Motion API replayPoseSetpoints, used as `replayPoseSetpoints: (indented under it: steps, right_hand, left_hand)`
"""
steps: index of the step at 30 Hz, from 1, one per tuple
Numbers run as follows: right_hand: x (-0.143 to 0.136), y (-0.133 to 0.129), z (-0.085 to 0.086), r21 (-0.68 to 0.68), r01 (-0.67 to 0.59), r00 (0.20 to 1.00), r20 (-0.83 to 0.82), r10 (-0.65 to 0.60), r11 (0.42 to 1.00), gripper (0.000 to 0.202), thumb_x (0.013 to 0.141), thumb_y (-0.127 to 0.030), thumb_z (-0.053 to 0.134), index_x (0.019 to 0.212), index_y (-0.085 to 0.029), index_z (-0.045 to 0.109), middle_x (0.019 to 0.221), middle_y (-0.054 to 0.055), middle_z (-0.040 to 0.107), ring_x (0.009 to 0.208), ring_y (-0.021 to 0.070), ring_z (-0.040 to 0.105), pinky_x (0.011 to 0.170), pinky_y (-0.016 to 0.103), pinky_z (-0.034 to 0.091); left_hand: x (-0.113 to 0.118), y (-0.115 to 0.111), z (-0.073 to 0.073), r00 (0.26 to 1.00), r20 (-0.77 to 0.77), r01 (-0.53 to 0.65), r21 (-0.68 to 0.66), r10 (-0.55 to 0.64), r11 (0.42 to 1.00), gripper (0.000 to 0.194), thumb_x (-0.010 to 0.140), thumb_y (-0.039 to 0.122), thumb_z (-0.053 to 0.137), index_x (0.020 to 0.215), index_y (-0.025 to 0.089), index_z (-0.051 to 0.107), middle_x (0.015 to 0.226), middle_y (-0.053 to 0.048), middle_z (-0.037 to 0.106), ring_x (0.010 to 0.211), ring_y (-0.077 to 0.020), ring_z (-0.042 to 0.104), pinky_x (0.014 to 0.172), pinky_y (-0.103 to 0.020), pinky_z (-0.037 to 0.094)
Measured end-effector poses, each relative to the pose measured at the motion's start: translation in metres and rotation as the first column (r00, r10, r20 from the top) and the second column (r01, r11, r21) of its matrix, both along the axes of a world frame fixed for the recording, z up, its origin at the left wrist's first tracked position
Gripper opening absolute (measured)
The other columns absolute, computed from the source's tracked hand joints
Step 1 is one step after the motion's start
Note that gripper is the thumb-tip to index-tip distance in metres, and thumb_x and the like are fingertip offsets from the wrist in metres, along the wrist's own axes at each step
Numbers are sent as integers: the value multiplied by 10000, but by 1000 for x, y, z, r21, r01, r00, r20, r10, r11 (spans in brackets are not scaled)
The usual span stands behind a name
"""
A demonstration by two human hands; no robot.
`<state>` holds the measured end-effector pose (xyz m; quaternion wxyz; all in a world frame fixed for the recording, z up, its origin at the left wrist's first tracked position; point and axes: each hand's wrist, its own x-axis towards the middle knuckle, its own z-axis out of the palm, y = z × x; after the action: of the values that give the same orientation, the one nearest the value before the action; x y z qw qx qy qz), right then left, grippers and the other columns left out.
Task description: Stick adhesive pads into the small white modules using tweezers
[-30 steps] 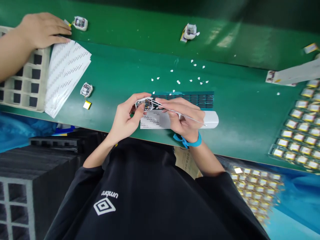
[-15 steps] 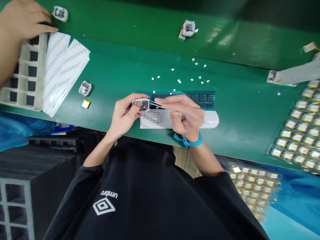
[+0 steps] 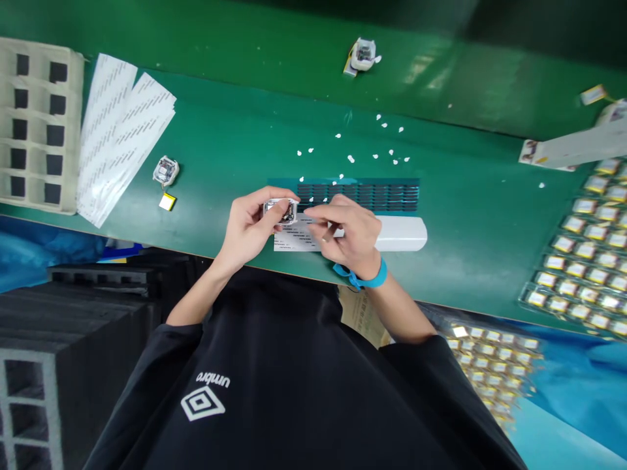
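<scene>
My left hand (image 3: 248,225) is closed on a small white-framed circuit unit (image 3: 289,212), its thumb lying across the top. Just right of the unit, my right hand (image 3: 345,228) has its fingers curled round tweezers (image 3: 332,233), which show only in part. Below both hands lies a white printed sheet (image 3: 298,240) with a smooth white strip (image 3: 401,233) running to the right. A dark slotted strip (image 3: 372,196) is behind my right hand. Small white stickers (image 3: 351,158) are scattered on the green table (image 3: 235,143).
Another circuit unit (image 3: 166,170) with its battery (image 3: 167,201) lies at left, near printed sheets (image 3: 117,137) and a pale compartment tray (image 3: 73,137). A third unit (image 3: 363,55) sits at the back. Battery trays (image 3: 575,261) and a white box (image 3: 563,149) stand at right.
The other person's hand and the unit beside it at the upper left are gone from view. My right hand has drawn its fingers in, and the tweezers no longer reach the unit.
</scene>
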<state>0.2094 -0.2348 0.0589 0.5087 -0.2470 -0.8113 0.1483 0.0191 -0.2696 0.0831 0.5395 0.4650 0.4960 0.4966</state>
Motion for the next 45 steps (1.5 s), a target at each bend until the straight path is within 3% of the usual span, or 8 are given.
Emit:
replayPoseSetpoints:
  steps: [6, 14, 18, 23, 29, 39, 42, 45]
  right_hand:
    - [-1, -5, -6, 127, 14, 984, 174, -36, 992, 171, 1095, -301, 623, 1187, -186, 709, 746, -18, 662, 618, 121, 577, 574, 275, 417]
    - [-4, -5, 0, -209, 21, 999, 30, -15, 978, 87, 1055, -235, 645, 982, -237, 691, 773, -45, 658, 617, 88, 577, 561, 237, 431]
    - [-3, 0, 1, -312, 94, 993, -40, -111, 946, 71, 1021, -285, 721, 972, -233, 715, 768, -46, 696, 557, 86, 524, 538, 250, 434]
    - [0, 8, -4, -171, 46, 995, -83, -61, 984, 79, 1015, -187, 710, 1038, -242, 762, 900, -18, 802, 777, 135, 741, 680, 279, 592]
    - [5, 10, -3, -108, 20, 1000, -4, -21, 994, 164, 1018, -163, 698, 1140, -239, 778, 1011, 16, 814, 868, 145, 772, 708, 287, 634]
    - [4, 7, -4, -93, 73, 995, 77, -66, 993, 182, 1009, -149, 668, 1135, -207, 786, 941, 11, 830, 692, 111, 741, 586, 216, 570]
    - [5, 8, -2, -195, 156, 988, 45, -150, 968, 149, 1041, -216, 652, 1111, -239, 782, 847, -21, 807, 493, 78, 562, 544, 238, 541]
    - [7, 11, 0, -383, 251, 965, 32, -259, 889, 276, 1068, -276, 625, 1327, -288, 720, 1075, 12, 838, 451, 72, 497, 480, 258, 508]
  left_hand:
    - [5, -3, -1, 972, -236, 52, 110, -24, 993, 218, 975, 197, 577, 991, 173, 793, 955, -32, 814, 685, -106, 657, 641, -237, 517]
    - [2, -3, 5, 884, -466, 156, 225, -35, 962, 256, 1011, 189, 523, 1083, 191, 768, 895, -1, 786, 596, -87, 567, 593, -225, 453]
    - [3, -3, 3, 908, -411, 182, 224, -77, 957, 225, 998, 196, 546, 1028, 187, 769, 814, 2, 751, 575, -87, 529, 566, -223, 438]
    - [0, -1, 0, 959, -264, 142, 125, -105, 982, 201, 1006, 262, 585, 1029, 189, 771, 935, -34, 793, 616, -93, 592, 560, -225, 478]
    - [-3, -2, 4, 978, -189, 108, 97, -88, 989, 195, 1012, 312, 632, 1044, 191, 782, 911, -42, 774, 586, -91, 595, 524, -225, 478]
    - [-3, -1, 1, 976, -195, 113, 64, -98, 992, 187, 1005, 330, 650, 1044, 193, 771, 900, -43, 773, 622, -102, 642, 533, -217, 516]
    - [-3, 0, -1, 975, -205, 103, 55, -90, 993, 181, 1005, 336, 652, 1042, 195, 758, 931, -46, 783, 590, -93, 625, 512, -216, 507]
    - [-3, 1, -4, 979, -192, 76, 44, -66, 996, 161, 997, 327, 651, 1050, 195, 726, 977, -49, 777, 584, -81, 613, 501, -212, 494]
